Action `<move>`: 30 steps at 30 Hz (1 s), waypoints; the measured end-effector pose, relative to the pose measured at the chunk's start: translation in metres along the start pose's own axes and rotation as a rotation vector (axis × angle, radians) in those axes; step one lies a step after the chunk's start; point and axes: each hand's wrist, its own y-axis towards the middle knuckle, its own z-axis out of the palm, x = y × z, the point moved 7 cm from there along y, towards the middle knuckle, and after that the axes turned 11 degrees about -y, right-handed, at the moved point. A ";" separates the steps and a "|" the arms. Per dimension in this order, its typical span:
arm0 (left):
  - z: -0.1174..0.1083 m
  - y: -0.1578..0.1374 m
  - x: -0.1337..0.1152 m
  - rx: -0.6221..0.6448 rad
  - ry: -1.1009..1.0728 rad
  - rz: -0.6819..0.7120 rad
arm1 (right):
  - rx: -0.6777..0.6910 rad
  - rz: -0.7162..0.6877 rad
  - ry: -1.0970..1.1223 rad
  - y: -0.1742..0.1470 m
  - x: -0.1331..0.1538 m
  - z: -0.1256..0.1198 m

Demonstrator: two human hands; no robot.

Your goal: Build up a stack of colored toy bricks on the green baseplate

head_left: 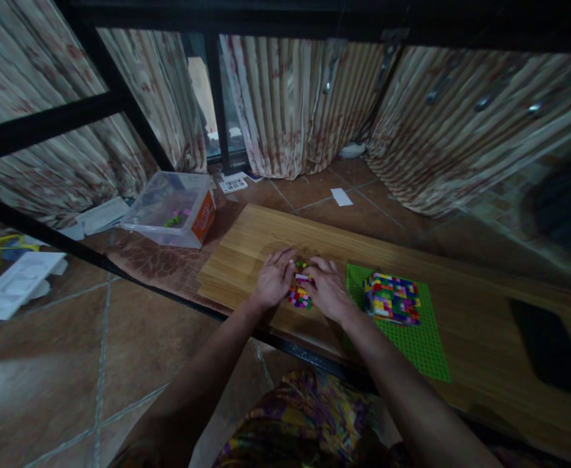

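Over a wooden board, my left hand [276, 278] rests with its fingers apart beside a small pile of colourful toy building bricks [299, 298]. A small white brick shows at its fingertips. My right hand [328, 289] faces it from the other side, its fingers closed on a pink and white toy brick [303, 277]. A few green and yellow bricks [301, 264] lie just beyond the fingers. Right of my right hand, a block built of multicoloured bricks [392, 299] stands on a green studded baseplate [424, 351]. My fingers partly hide the pile.
The wooden board [266, 227] lies across a black metal frame [163, 290]. A clear plastic bin [168, 214] with some bricks inside stands at the back left. A dark flat object [551, 344] lies at the right. White packaging [17, 283] is on the tiled floor; curtains [295, 110] hang behind.
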 end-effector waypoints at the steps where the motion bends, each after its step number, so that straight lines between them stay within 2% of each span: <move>1: 0.005 0.003 -0.001 0.045 -0.018 0.017 | -0.010 0.009 0.017 -0.001 -0.001 0.000; 5: 0.016 0.004 -0.004 0.137 -0.080 0.036 | -0.060 0.073 0.106 -0.004 -0.004 -0.003; 12: 0.022 0.002 -0.012 0.141 -0.185 0.011 | -0.138 0.142 0.246 -0.006 -0.007 -0.010; 16: 0.021 0.000 -0.012 0.143 -0.230 -0.008 | -0.186 0.191 0.270 -0.015 -0.006 -0.026; 20: 0.019 -0.001 -0.012 0.165 -0.264 -0.003 | -0.236 0.271 0.378 -0.043 -0.004 -0.046; 24: 0.018 -0.001 -0.012 0.179 -0.265 0.004 | -0.279 0.368 0.491 -0.085 -0.012 -0.057; 30: 0.018 0.000 -0.008 0.190 -0.266 -0.013 | -0.365 0.517 0.363 -0.147 -0.067 -0.086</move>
